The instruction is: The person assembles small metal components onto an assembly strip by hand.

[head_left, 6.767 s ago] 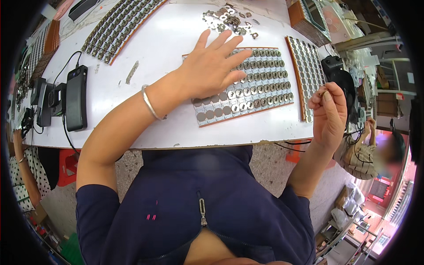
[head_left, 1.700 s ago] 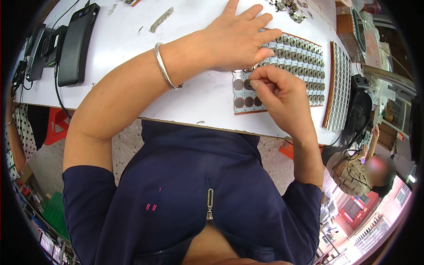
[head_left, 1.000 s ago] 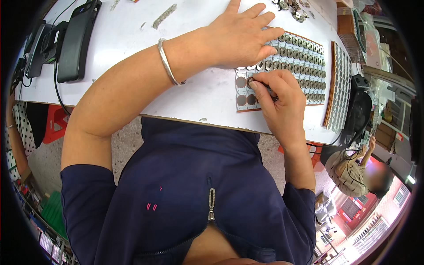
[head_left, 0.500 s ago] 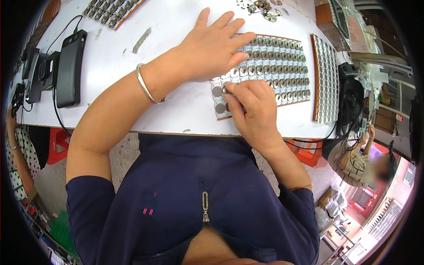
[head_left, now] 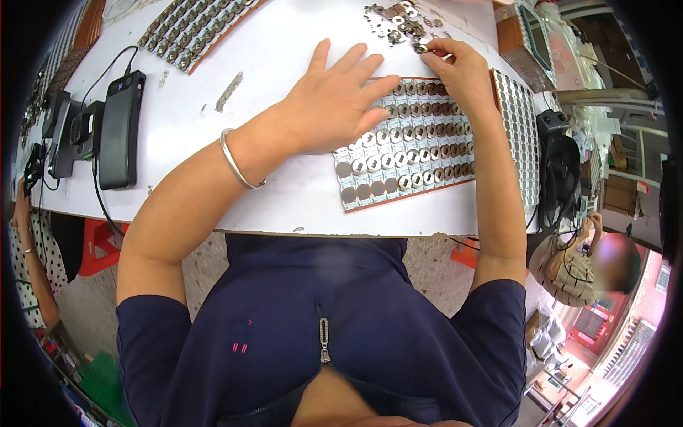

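Observation:
A panel of small light-blue circuit boards with a brown edge lies in front of me. Rows of round silver metal pieces sit on it; several positions at its near left corner show bare dark discs. My left hand rests palm down over the panel's far left corner, fingers spread, holding nothing. At the far side of the table my right hand reaches past the panel to a heap of loose metal pieces. Its thumb and forefinger are pinched on a small metal piece at the heap's near edge.
Another filled panel lies at the far left, and a third on the right beside my forearm. A black power bank with cables stands at the left. Two other people are at the sides.
My right hand has left the panel's near left part and moved away and to the right, to the heap of metal pieces. The left hand stays spread on the panel.

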{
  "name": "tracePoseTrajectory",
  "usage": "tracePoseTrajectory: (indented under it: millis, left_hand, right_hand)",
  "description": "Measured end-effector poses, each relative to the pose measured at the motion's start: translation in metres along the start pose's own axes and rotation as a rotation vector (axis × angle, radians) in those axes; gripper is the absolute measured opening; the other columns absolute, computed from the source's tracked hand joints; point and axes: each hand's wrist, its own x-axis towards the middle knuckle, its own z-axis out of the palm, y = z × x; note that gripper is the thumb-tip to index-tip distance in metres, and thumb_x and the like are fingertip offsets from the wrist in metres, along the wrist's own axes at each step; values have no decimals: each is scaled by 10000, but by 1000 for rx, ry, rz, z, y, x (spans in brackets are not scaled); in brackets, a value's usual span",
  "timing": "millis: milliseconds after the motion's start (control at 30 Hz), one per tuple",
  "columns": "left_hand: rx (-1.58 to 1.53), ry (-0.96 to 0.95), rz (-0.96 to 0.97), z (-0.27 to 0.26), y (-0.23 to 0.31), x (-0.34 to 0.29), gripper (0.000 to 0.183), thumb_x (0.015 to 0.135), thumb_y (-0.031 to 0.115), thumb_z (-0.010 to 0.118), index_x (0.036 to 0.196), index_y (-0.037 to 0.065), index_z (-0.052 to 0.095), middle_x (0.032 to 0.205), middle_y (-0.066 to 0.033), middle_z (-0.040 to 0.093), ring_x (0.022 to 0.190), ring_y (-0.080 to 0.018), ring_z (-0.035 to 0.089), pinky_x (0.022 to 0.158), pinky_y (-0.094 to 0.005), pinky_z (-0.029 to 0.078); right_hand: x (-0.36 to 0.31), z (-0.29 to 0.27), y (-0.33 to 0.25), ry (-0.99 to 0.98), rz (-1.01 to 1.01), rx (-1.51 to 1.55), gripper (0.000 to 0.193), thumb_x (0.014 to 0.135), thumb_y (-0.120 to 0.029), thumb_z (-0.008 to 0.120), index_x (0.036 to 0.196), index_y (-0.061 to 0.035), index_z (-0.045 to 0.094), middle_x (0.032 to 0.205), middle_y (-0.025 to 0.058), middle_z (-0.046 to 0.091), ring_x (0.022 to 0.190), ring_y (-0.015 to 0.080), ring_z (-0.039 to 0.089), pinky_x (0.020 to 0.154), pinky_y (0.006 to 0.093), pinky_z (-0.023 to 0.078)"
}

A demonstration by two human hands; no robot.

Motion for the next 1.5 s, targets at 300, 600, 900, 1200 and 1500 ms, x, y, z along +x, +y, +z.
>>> tracePoseTrajectory:
  millis: [300, 600, 900, 1200, 1500]
  left_hand:
    - [66, 69, -56, 6, -1, 2, 495, 1009, 357, 513, 1462, 157, 500, 1514, -166, 448, 1444, -367, 341, 1120, -647, 245]
    - [-121, 5, -13, 4, -21, -1, 524, 1015, 408, 452, 1419, 78, 507, 1448, -279, 448, 1393, -447, 369, 1086, -725, 235]
    - [-113, -64, -69, -23, -13, -9, 572, 1024, 398, 414, 1482, 59, 459, 1528, -285, 380, 1456, -464, 294, 1108, -757, 172]
    - [-71, 15, -60, -6, -17, -9, 541, 1005, 356, 430, 1447, 53, 502, 1502, -284, 416, 1427, -475, 337, 1080, -784, 193]
    - [-41, 13, -69, -8, -12, -7, 531, 997, 351, 440, 1438, 66, 517, 1501, -273, 425, 1426, -477, 340, 1074, -787, 203]
  right_hand:
    - [-8, -24, -3, 97, 49, 346, 145, 960, -188, 666, 1034, -69, 703, 807, 11, 665, 662, 64, 573, 561, 222, 452]
    - [-113, -13, -110, -518, 193, 575, 92, 945, -37, 617, 999, -16, 689, 766, -45, 618, 641, 19, 520, 571, 194, 434]
    - [-123, 6, -128, -486, 70, 411, 53, 902, -15, 632, 939, 16, 654, 693, 37, 619, 587, 73, 549, 552, 244, 463]
    - [-127, 9, -132, -419, -59, 295, 48, 860, 1, 637, 906, 7, 653, 673, 103, 621, 562, 177, 600, 559, 303, 489]
    - [-134, 12, -134, -312, -196, 89, 89, 853, -74, 721, 924, -32, 687, 806, 99, 646, 719, 269, 665, 617, 357, 522]
